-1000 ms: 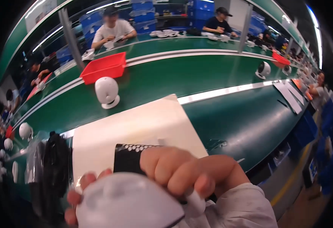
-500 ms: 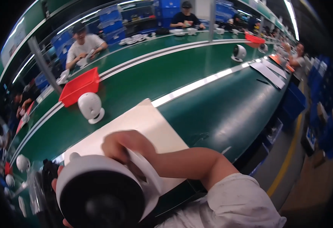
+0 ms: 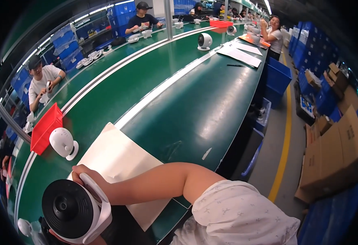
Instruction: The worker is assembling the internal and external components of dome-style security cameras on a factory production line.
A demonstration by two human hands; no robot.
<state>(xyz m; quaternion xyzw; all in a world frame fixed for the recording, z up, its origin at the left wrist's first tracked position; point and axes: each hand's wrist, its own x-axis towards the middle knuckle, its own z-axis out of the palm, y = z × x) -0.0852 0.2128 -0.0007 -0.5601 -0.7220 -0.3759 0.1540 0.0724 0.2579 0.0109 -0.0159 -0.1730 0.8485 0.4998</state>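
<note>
A round white camera (image 3: 94, 212) with a black ringed front and a white stand is held up at the lower left. Around its stand, close to the body, my right hand (image 3: 91, 176) is closed; the forearm reaches across from the lower right. My left hand (image 3: 56, 236) supports the camera from below, with only bits of its fingers showing beneath the body. Behind them lies a cream sheet (image 3: 117, 149) on the green table. Another white camera (image 3: 63, 143) stands upright on its round base just past the sheet.
A red bin (image 3: 47, 128) sits left of the standing camera. Papers (image 3: 239, 56) and a pen (image 3: 237, 65) lie farther along the table (image 3: 187, 110). Co-workers sit across the line. Blue crates (image 3: 277, 75) and cardboard boxes (image 3: 330, 155) stand right, beside the floor's yellow line.
My view has swung to the right, so the scene sits farther left. The held camera has turned, its black front now facing more upward. Both hands keep hold of it.
</note>
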